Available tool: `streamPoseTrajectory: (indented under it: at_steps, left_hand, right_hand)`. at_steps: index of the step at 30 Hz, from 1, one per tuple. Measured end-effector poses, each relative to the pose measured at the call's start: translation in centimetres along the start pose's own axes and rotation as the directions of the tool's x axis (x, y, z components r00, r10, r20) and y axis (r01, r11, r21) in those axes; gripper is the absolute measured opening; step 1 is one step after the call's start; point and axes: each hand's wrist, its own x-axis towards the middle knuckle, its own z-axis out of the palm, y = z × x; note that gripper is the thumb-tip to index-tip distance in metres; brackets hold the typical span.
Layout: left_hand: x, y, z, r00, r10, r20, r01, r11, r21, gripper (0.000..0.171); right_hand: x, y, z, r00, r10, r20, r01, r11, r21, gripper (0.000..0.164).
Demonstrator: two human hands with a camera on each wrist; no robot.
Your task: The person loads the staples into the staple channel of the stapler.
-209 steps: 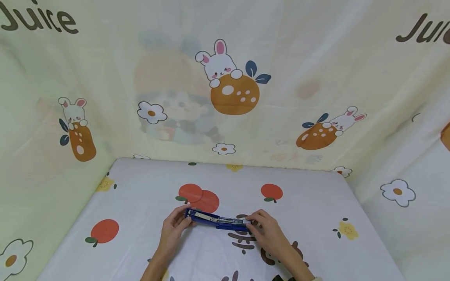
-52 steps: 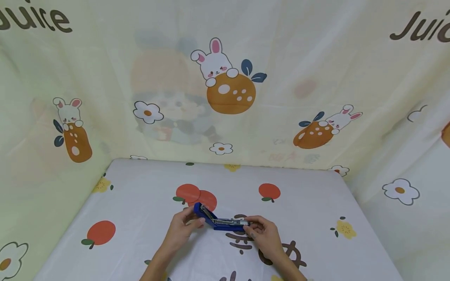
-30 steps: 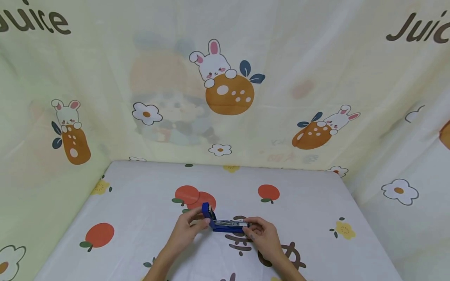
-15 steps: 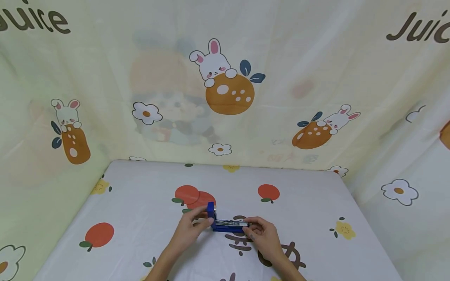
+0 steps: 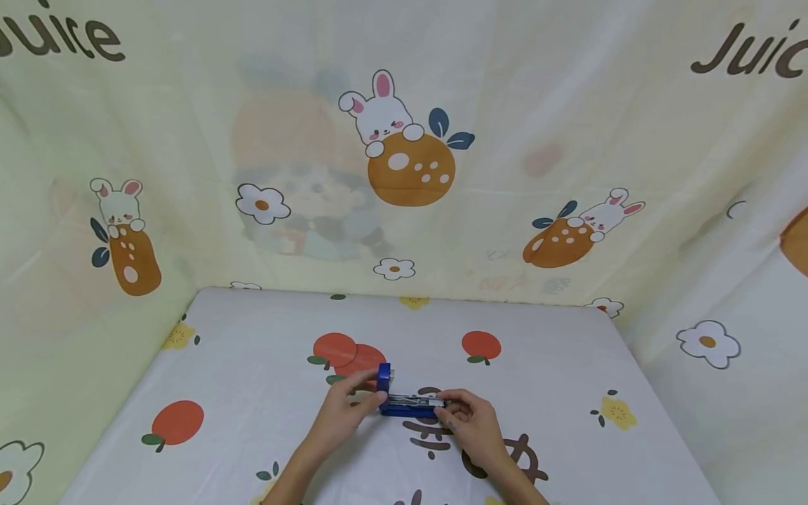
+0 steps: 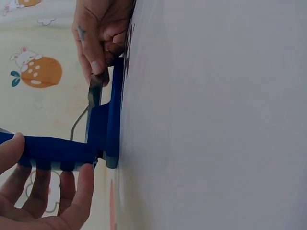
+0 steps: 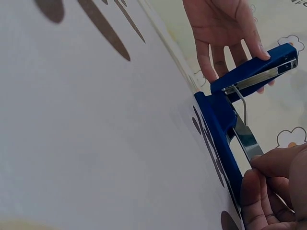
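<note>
A blue stapler (image 5: pixel 410 410) stands on the table, its top arm (image 7: pixel 259 72) swung up to about a right angle from the base. My left hand (image 5: pixel 341 410) grips that raised arm, thumb on one side and fingers on the other, as the left wrist view shows. At the other end, my right hand (image 5: pixel 470 421) pinches the front of the metal staple magazine (image 7: pixel 247 141) and the base. A thin bent metal rod (image 6: pixel 79 122) links the raised arm to the magazine. Whether staples lie inside cannot be made out.
The table carries a white cloth (image 5: pixel 265 365) printed with red fruit, yellow flowers and dark lettering. A pale curtain (image 5: pixel 505 105) with rabbit and orange prints hangs behind the table and along both sides.
The stapler was spread nearly flat seven seconds ago. My left hand has since swung the top arm up and rightward until it stands upright. My right hand has stayed at the front end.
</note>
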Motion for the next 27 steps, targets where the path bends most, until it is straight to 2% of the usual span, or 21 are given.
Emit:
streamPoseTrajectory:
  at_steps: [4,13,27]
  left_hand:
    - [0.09,0.00,0.09,1.000,-0.003,0.007,0.003,1.000,0.010,0.045]
    - [0.15,0.19,0.26,0.999,0.035,0.020,-0.035,0.999,0.012,0.045]
    - [0.64,0.70,0.70,0.999,0.032,0.036,-0.034,0.999,0.034,0.044]
  right_hand:
    - [0.03,0.03,0.02,1.000,0.001,-0.005,-0.001,1.000,-0.012,0.023]
    - [0.13,0.00,-0.04,1.000,-0.010,0.007,0.010,1.000,0.006,0.022]
    - [0.19,-0.33,-0.13,1.000,-0.004,-0.001,0.004,1.000,-0.017,0.021]
